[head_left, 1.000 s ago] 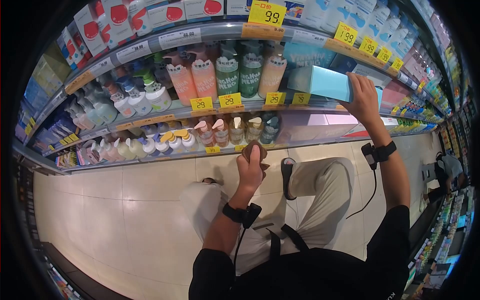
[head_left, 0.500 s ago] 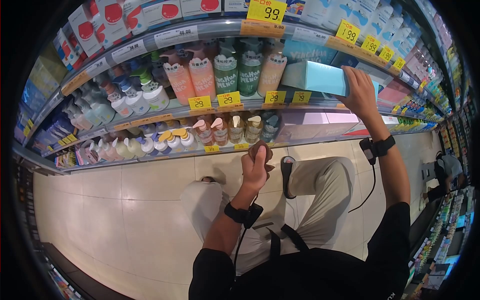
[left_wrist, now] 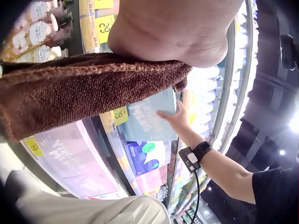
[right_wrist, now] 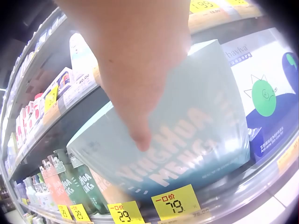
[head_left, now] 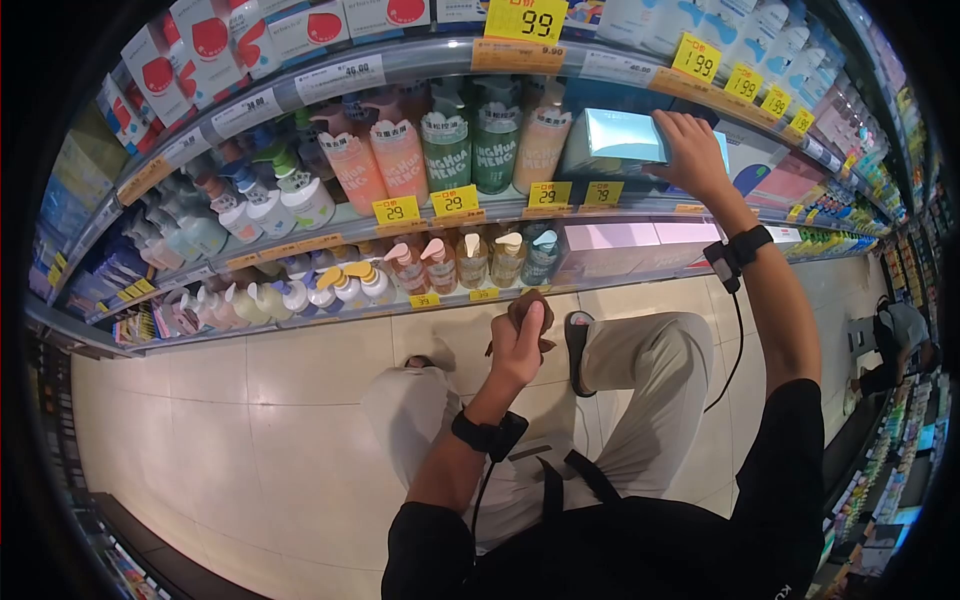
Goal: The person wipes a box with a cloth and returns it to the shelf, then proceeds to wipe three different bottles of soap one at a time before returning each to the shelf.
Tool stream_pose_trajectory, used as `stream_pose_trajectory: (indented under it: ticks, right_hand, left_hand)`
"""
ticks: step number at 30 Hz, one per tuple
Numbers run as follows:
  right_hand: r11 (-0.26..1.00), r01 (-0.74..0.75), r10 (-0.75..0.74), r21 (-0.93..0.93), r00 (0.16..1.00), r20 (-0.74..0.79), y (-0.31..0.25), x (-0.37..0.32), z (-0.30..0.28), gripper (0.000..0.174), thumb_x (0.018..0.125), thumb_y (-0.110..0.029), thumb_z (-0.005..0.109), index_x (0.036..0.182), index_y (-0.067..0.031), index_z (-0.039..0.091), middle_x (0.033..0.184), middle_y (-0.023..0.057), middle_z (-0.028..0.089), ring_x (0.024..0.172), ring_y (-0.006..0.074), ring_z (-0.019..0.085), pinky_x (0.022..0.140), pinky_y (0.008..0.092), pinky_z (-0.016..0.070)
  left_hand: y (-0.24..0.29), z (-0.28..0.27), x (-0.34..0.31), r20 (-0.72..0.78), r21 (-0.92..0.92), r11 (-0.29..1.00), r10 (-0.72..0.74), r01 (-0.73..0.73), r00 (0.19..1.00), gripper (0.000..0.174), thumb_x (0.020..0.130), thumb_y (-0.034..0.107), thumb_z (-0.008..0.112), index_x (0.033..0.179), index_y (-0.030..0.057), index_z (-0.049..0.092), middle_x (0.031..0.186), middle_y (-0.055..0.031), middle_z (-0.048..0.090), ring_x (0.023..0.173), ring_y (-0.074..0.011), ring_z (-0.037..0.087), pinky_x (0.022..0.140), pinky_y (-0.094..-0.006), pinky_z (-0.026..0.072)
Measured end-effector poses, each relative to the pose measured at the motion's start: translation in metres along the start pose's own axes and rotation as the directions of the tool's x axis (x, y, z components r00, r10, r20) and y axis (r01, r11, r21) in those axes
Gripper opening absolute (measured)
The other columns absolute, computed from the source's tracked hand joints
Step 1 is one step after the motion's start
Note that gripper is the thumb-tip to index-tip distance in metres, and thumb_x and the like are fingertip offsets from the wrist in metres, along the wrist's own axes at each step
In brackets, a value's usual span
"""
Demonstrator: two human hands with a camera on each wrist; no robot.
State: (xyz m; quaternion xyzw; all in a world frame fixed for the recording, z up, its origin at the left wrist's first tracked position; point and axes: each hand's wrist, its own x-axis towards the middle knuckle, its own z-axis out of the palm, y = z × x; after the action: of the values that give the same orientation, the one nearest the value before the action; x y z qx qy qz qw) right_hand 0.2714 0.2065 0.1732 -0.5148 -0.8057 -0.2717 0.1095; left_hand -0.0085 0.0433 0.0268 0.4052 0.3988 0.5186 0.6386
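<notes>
In the head view my right hand grips a light blue box on the middle shelf. The right wrist view has the thumb pressed on the front of that box, which carries large pale lettering; the fingers are hidden behind its top. A yellow 79 price tag stands under its lower edge. My left hand, low in front of the shelves, holds a bunched brown towel. Seen from the left wrist, the towel hangs in a long fold below the hand.
Pink and green pump bottles stand left of the blue box, and a white-and-blue box stands right of it. Lilac boxes fill part of the bottom shelf. The upper shelf edge runs above. Another person is at far right.
The right hand and blue box have shifted left and back into the shelf, the box now sitting straighter. The left hand with the towel has drifted slightly right and down.
</notes>
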Motion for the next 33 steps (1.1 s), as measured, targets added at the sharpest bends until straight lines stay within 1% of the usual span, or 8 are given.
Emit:
stream_pose_trajectory:
  ticks: [3, 10, 16, 22, 25, 28, 31, 33]
  right_hand:
    - [0.999, -0.053, 0.053, 0.014, 0.999, -0.008, 0.005, 0.003, 0.013, 0.079, 0.059, -0.032, 0.084, 0.125, -0.0064, 0.048, 0.114, 0.0100, 0.057, 0.106, 0.0269, 0.053, 0.092, 0.0368, 0.0388]
    - [0.960, -0.268, 0.223, 0.079, 0.906, 0.360, 0.033, 0.036, 0.017, 0.081, 0.057, -0.042, 0.084, 0.122, -0.0042, 0.055, 0.112, 0.0198, 0.059, 0.105, 0.0361, 0.055, 0.089, 0.0421, 0.0445]
    - [0.969, -0.172, 0.108, 0.179, 0.942, 0.319, 0.055, 0.052, 0.036, 0.087, 0.059, -0.042, 0.082, 0.130, -0.0048, 0.048, 0.121, 0.0224, 0.055, 0.111, 0.0364, 0.053, 0.091, 0.0401, 0.0444]
    - [0.894, -0.396, 0.250, 0.210, 0.830, 0.498, 0.052, 0.064, 0.040, 0.080, 0.068, -0.034, 0.079, 0.129, 0.0033, 0.044, 0.124, 0.0246, 0.053, 0.115, 0.0363, 0.051, 0.094, 0.0363, 0.0417]
    - [0.889, -0.386, 0.235, 0.246, 0.845, 0.480, 0.052, 0.061, 0.040, 0.076, 0.071, -0.032, 0.077, 0.128, 0.0040, 0.045, 0.122, 0.0256, 0.054, 0.113, 0.0374, 0.052, 0.094, 0.0372, 0.0420]
    - [0.965, -0.186, 0.131, 0.187, 0.953, 0.274, 0.049, 0.050, 0.050, 0.070, 0.074, -0.035, 0.074, 0.129, -0.0039, 0.046, 0.114, 0.0233, 0.059, 0.105, 0.0375, 0.056, 0.089, 0.0403, 0.0450]
    - [0.951, -0.266, 0.222, 0.155, 0.942, 0.250, 0.030, 0.041, 0.035, 0.060, 0.074, -0.025, 0.073, 0.125, -0.0035, 0.049, 0.116, 0.0207, 0.057, 0.109, 0.0356, 0.054, 0.092, 0.0414, 0.0433]
    - [0.985, -0.142, 0.143, 0.093, 0.990, 0.005, 0.015, 0.017, 0.038, 0.056, 0.072, -0.018, 0.072, 0.122, -0.0044, 0.051, 0.119, 0.0177, 0.056, 0.112, 0.0338, 0.052, 0.095, 0.0433, 0.0414]
  left_hand:
    - [-0.002, -0.001, 0.000, 0.082, 0.090, 0.996, 0.007, -0.014, 0.997, 0.033, 0.096, 0.032, 0.045, 0.087, 0.0027, 0.055, 0.074, 0.0010, 0.048, 0.066, -0.0057, 0.046, 0.053, -0.0248, 0.0502]
    - [-0.008, 0.002, 0.001, 0.175, 0.139, 0.987, 0.054, -0.079, 0.983, 0.027, 0.097, 0.022, 0.042, 0.079, 0.0027, 0.048, 0.068, 0.0013, 0.044, 0.061, -0.0066, 0.041, 0.050, -0.0246, 0.0455]
    - [-0.015, 0.007, 0.002, 0.166, 0.137, 0.982, 0.103, -0.126, 0.981, 0.023, 0.095, 0.017, 0.046, 0.079, 0.0018, 0.049, 0.061, -0.0009, 0.045, 0.054, -0.0087, 0.044, 0.048, -0.0258, 0.0447]
    - [-0.017, 0.008, 0.005, 0.179, 0.196, 0.962, 0.158, -0.192, 0.971, 0.023, 0.094, 0.017, 0.047, 0.079, 0.0006, 0.052, 0.061, -0.0044, 0.052, 0.050, -0.0121, 0.052, 0.048, -0.0273, 0.0461]
    - [-0.019, 0.009, 0.004, 0.167, 0.215, 0.957, 0.161, -0.195, 0.973, 0.023, 0.094, 0.017, 0.048, 0.079, 0.0002, 0.053, 0.060, -0.0066, 0.054, 0.049, -0.0148, 0.055, 0.048, -0.0283, 0.0464]
    - [-0.020, 0.009, 0.004, 0.166, 0.224, 0.956, 0.153, -0.188, 0.974, 0.023, 0.093, 0.017, 0.048, 0.080, -0.0003, 0.053, 0.060, -0.0073, 0.054, 0.048, -0.0165, 0.055, 0.048, -0.0292, 0.0465]
    - [-0.020, 0.008, 0.004, 0.162, 0.232, 0.950, 0.174, -0.209, 0.971, 0.023, 0.093, 0.017, 0.049, 0.079, -0.0010, 0.053, 0.059, -0.0071, 0.054, 0.047, -0.0167, 0.055, 0.047, -0.0296, 0.0461]
    - [-0.019, 0.008, 0.001, 0.162, 0.247, 0.948, 0.163, -0.200, 0.973, 0.022, 0.093, 0.016, 0.049, 0.079, -0.0014, 0.053, 0.060, -0.0071, 0.054, 0.048, -0.0164, 0.055, 0.048, -0.0295, 0.0459]
